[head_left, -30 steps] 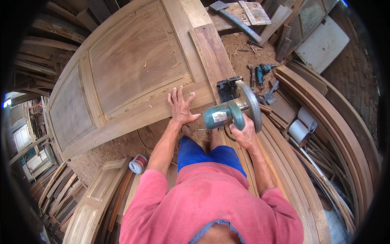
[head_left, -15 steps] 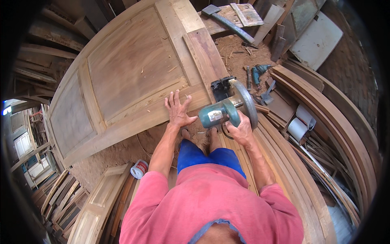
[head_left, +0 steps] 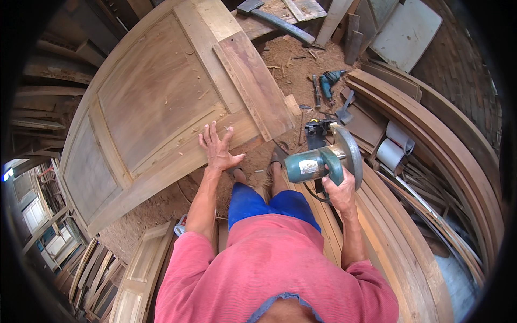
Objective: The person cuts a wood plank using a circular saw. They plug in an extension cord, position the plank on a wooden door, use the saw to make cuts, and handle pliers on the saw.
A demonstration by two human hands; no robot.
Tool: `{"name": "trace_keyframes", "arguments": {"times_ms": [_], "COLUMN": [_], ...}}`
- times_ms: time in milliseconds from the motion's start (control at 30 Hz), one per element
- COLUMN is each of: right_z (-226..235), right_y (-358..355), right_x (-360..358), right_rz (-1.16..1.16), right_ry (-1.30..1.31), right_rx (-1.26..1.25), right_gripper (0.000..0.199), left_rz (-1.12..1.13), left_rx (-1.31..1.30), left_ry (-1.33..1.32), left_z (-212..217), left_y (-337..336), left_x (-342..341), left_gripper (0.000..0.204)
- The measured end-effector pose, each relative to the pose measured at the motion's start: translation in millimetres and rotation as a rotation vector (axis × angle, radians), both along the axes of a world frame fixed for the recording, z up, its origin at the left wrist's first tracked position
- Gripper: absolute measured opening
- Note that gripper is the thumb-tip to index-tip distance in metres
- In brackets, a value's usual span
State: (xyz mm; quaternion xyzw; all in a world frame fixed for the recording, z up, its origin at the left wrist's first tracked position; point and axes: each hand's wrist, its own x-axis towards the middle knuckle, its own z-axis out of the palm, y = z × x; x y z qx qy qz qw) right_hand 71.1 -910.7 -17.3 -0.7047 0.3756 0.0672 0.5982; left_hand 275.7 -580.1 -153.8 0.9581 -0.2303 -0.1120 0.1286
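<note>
Since everything here hangs on how the saw sits relative to the wood, here's the layout, with 12 at the top of the view and 6 at the wearer's chest. The circular saw [head_left: 309,166] is out at about 1 o'clock, with the right hand [head_left: 340,192] wrapped around its rear handle. Its curved guard [head_left: 350,156] runs roughly 11 to 5; can't see the blade itself.

The loose brown board [head_left: 253,86] lies on top of the big panelled door [head_left: 156,97], and its long axis is also about 11 to 5, so guard and board point much the same way. Its near end is around 10 o'clock from the saw, and there's a strip of dusty ground [head_left: 298,132] showing between them, so they look apart to me. No idea about the height difference from this angle.

Left hand [head_left: 218,152] is well away from the right one, fingers fanned out over the door's near rail, which runs 8 to 2, and gripping nothing. It's closer to the board than the right hand is: the board's near end is about 2 o'clock from it.
</note>
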Motion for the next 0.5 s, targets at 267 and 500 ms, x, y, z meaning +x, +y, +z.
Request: {"name": "trace_keyframes", "arguments": {"times_ms": [267,500], "right_z": [-17.3,-27.1], "right_y": [-10.5,-6.7], "right_x": [5.3,16.9], "right_rz": [-0.061,-0.011], "right_ry": [0.003,-0.012], "right_rx": [0.019,0.027], "right_gripper": [0.033,0.034], "left_rz": [-0.022,-0.027], "left_rx": [0.012,0.009], "left_ry": [-0.025,-0.039], "left_z": [-3.5,-5.8], "left_y": [2.5,4.1], "left_x": [0.8,0.3], "left_gripper": [0.112,0.113]}}
